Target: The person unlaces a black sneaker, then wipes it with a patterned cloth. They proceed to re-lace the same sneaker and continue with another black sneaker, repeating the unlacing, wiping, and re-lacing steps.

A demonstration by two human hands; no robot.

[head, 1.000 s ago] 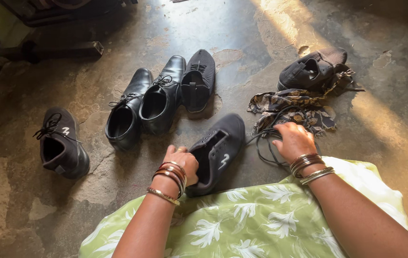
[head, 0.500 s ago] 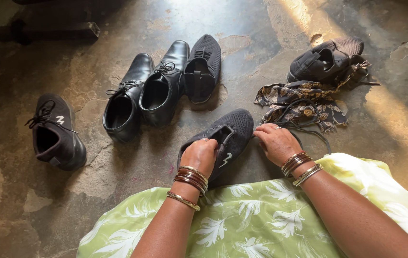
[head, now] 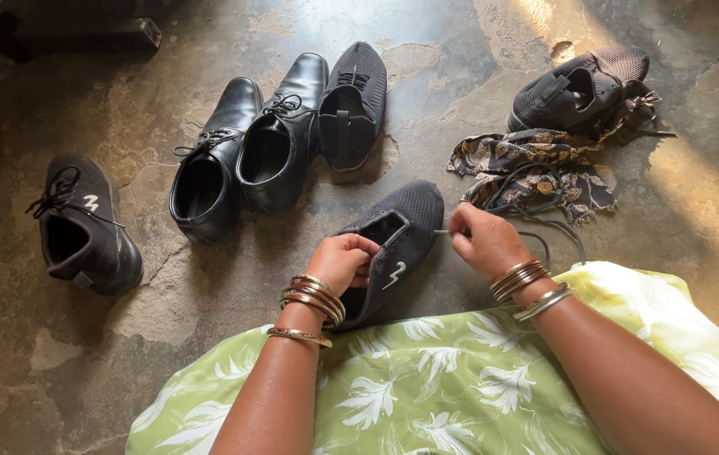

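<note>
Right hand (head: 484, 238) has lifted off the floor, fingers now pinching the lace (head: 536, 221) end just right of the sneaker (head: 393, 244), toe pointing away; left hand (head: 341, 259) grips its collar.

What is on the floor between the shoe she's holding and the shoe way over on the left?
In the head view, only bare cracked concrete floor lies between the black mesh sneaker and the laced black sneaker.
</note>
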